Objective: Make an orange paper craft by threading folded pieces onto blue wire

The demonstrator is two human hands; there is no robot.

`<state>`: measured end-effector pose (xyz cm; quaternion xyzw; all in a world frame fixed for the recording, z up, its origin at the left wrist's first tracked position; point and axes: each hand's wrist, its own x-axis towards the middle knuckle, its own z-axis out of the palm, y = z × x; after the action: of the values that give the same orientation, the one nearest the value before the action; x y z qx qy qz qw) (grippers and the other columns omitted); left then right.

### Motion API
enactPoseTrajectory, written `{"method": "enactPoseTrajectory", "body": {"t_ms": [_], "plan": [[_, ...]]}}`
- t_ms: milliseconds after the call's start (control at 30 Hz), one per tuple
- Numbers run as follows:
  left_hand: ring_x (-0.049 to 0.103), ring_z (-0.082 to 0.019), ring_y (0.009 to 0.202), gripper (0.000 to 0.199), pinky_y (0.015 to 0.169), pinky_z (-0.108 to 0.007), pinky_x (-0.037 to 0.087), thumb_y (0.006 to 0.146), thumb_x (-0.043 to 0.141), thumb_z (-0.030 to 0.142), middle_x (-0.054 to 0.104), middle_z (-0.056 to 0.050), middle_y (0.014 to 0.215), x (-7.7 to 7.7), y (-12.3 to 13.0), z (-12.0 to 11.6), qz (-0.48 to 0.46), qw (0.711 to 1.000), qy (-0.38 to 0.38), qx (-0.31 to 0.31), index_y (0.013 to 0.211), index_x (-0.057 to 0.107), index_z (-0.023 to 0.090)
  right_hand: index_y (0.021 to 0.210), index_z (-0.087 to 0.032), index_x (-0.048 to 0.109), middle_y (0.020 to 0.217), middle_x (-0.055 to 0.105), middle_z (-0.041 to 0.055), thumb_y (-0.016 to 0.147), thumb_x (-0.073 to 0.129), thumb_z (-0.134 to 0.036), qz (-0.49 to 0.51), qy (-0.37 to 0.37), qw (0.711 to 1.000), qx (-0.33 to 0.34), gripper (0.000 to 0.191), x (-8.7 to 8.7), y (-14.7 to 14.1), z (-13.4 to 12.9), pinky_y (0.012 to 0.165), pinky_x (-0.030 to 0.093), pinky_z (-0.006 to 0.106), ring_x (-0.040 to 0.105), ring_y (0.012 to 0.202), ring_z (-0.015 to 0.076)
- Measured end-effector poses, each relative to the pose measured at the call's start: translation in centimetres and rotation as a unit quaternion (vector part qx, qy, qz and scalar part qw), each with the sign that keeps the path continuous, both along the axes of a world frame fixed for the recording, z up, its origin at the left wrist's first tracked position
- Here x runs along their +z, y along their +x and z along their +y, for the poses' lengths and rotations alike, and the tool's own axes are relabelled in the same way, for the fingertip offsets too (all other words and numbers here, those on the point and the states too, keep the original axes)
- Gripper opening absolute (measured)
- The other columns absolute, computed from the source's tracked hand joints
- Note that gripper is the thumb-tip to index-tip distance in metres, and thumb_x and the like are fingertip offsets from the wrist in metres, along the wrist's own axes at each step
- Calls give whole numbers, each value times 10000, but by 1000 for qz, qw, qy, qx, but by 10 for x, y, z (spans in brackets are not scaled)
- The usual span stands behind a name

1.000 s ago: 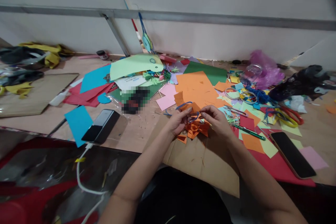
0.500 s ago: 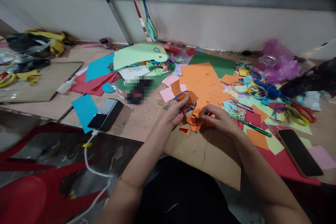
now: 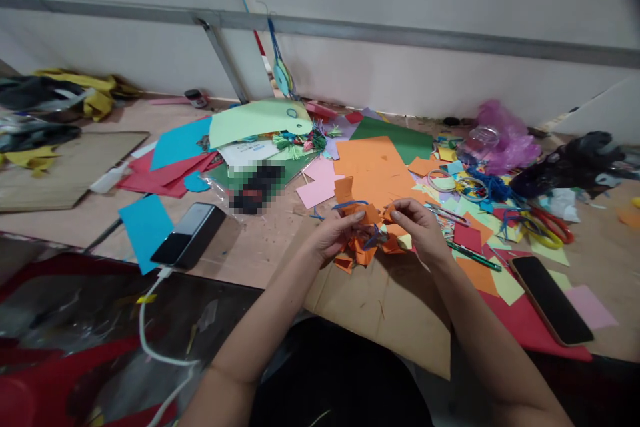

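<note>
Orange paper (image 3: 372, 213), now in 2 grips!
Your right hand (image 3: 419, 227) has risen from the pile (image 3: 365, 255), pinching 1 piece (image 3: 387, 215); your left hand (image 3: 336, 233) clasps another, plus blue string (image 3: 353, 203).

Black garment (image 3: 345, 373) over the torso, both forearms (image 3: 277, 303) bare

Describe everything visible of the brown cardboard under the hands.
The brown cardboard looks stiff and matte. It lies roughly flat and askew on the table, its near right corner jutting past the table's edge. Small orange paper pieces lie on its farther part, thin slivers nearer. The left hand, right hand and those pieces hide much of its far side; whether the hands touch it is unclear.
</note>
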<state>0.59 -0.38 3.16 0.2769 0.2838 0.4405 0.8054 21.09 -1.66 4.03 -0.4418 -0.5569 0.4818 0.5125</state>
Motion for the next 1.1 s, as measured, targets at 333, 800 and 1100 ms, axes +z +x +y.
{"method": "enactPoseTrajectory", "body": {"t_ms": [333, 800, 1100], "plan": [[726, -159, 755, 382, 727, -278, 601, 663, 897, 217, 766, -84, 979, -1, 4, 1, -25, 999, -6, 33, 991, 721, 134, 1012, -248, 707, 1024, 726, 39, 921, 674, -381, -124, 91, 988, -24, 164, 10, -8, -10, 842, 568, 350, 705, 915, 200], [717, -158, 669, 444, 697, -290, 605, 616, 938, 285, 762, -76, 902, -1, 4, 0, -8, 1000, 0, 23, 969, 730, 114, 885, -231, 661, 860, 735, 46, 960, 612, -351, -273, 158, 943, -104, 150, 13, -3, -12, 723, 513, 331, 693, 798, 210], [734, -196, 709, 491, 626, -275, 561, 603, 937, 333, 768, -106, 925, -4, 6, 1, 31, 999, 18, 30, 981, 724, 105, 885, -227, 630, 759, 678, -9, 935, 655, -357, -146, 115, 977, -108, 141, 12, 0, -16, 674, 513, 321, 675, 683, 172]]}}
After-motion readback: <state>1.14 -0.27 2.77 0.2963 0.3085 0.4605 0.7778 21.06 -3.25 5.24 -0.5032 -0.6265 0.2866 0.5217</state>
